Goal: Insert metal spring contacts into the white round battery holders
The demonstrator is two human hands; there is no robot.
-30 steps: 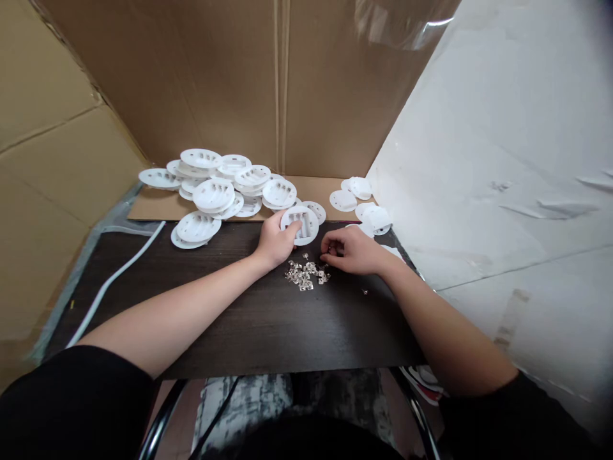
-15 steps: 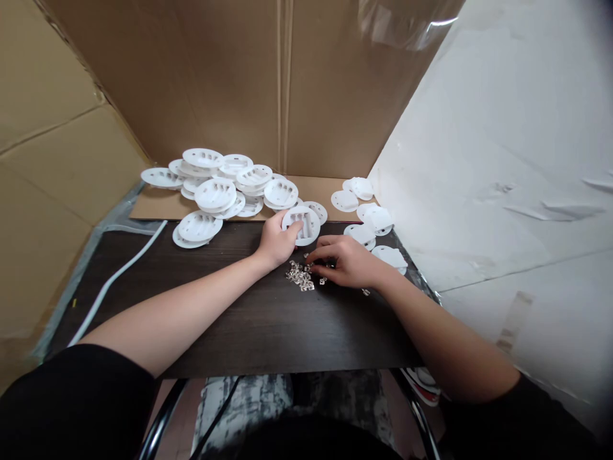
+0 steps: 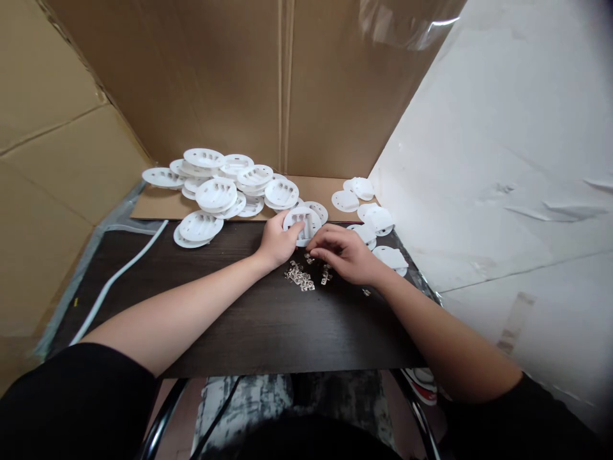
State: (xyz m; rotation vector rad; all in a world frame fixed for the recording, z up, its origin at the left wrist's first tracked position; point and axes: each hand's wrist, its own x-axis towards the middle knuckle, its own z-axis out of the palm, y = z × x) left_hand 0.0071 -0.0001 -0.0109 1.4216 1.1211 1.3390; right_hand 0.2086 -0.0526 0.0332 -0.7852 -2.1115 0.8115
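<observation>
My left hand point(image 3: 280, 239) is closed on a round white plastic battery holder point(image 3: 311, 220), thumb over its slotted face, tilted toward me above the table. Close to its lower right rim is my right hand point(image 3: 342, 252), thumb and forefinger pinched together. Whatever sits between those fingertips is too small to make out. Below the hands lies a pile of small metal battery contacts point(image 3: 300, 277). Several more contacts point(image 3: 326, 275) are scattered under my right hand, and one single contact point(image 3: 366, 292) rests farther right.
Many white round holders point(image 3: 215, 195) are heaped at the back left, partly on a cardboard sheet point(image 3: 158, 207). More holders point(image 3: 378, 219), mostly face down, lie along the right edge. A pale cable point(image 3: 117, 278) crosses the table's left side. Cardboard walls point(image 3: 215, 83) stand behind.
My right hand has risen from the loose contacts toward the holder, its fingers drawn together in a pinch. My left hand and the holder stay nearly still.
</observation>
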